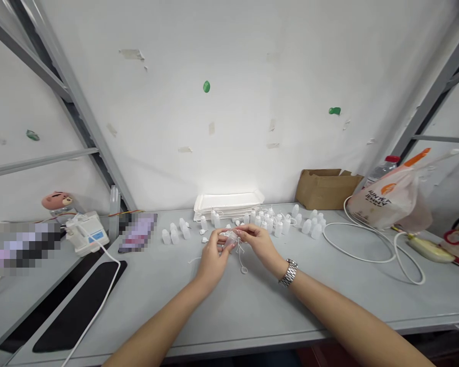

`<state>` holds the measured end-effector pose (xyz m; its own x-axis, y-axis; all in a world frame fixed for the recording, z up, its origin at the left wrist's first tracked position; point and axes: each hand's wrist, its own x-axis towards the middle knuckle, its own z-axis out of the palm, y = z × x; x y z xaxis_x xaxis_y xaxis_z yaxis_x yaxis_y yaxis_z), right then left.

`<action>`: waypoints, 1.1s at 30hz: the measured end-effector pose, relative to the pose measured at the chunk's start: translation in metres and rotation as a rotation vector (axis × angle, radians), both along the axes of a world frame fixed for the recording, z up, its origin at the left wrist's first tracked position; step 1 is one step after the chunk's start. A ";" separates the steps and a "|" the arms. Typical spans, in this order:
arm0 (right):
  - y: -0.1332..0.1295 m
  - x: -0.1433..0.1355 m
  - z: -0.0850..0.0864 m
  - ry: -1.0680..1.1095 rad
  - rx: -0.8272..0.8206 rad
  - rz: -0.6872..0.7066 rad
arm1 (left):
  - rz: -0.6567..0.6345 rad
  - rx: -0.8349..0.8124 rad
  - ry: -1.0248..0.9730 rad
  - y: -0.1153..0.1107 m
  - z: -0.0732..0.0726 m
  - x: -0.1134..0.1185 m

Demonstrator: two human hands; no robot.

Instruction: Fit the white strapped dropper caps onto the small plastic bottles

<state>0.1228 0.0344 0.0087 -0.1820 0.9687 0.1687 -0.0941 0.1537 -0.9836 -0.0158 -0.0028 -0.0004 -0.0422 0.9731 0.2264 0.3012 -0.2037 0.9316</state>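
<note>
Both my hands meet over the middle of the grey table [252, 311]. My left hand [214, 255] is closed around a small translucent bottle [230, 240]. At the bottle's top, the fingers of my right hand [258, 242] are pinched on thin white cord; a loop [244, 270] of it hangs down between the hands. Small white bottles [278, 228] stand in a group just behind my right hand. Several more bottles [174, 235] stand to the left, and others [315, 230] to the right. Little white caps lie behind my fingers.
Stacked white trays [229, 201] lie against the wall. At the back right are a cardboard box [329, 189] and a plastic bag [386, 201], with a white cable [367, 261] looping in front. On the left sit a white device [87, 234] and a black mat [78, 311].
</note>
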 end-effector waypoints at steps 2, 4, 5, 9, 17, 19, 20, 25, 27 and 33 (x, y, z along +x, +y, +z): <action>-0.001 0.000 -0.001 -0.007 0.004 0.009 | -0.006 0.013 -0.020 -0.001 0.001 0.000; -0.001 0.000 -0.001 -0.021 0.009 0.018 | -0.013 0.009 -0.033 -0.001 0.001 0.000; -0.001 0.000 -0.001 -0.028 0.010 0.022 | -0.014 0.004 -0.037 -0.001 0.001 0.000; -0.001 -0.001 -0.002 -0.043 0.004 0.045 | -0.018 -0.004 -0.046 -0.001 0.004 0.000; -0.004 0.004 0.004 -0.079 0.060 0.121 | -0.076 -0.038 -0.103 -0.003 0.008 -0.003; -0.004 0.008 0.008 -0.070 0.071 0.182 | -0.145 -0.085 -0.212 -0.001 0.010 -0.004; -0.004 0.009 0.009 -0.065 0.079 0.207 | -0.182 -0.107 -0.266 0.000 0.011 -0.005; -0.001 0.011 0.008 0.033 0.070 0.249 | -0.273 -0.172 -0.381 0.003 0.018 -0.009; 0.001 0.010 0.005 0.099 0.030 0.272 | -0.273 -0.175 -0.379 0.003 0.018 -0.009; 0.003 0.009 0.001 0.149 -0.073 0.388 | -0.311 -0.189 -0.377 0.004 0.013 -0.010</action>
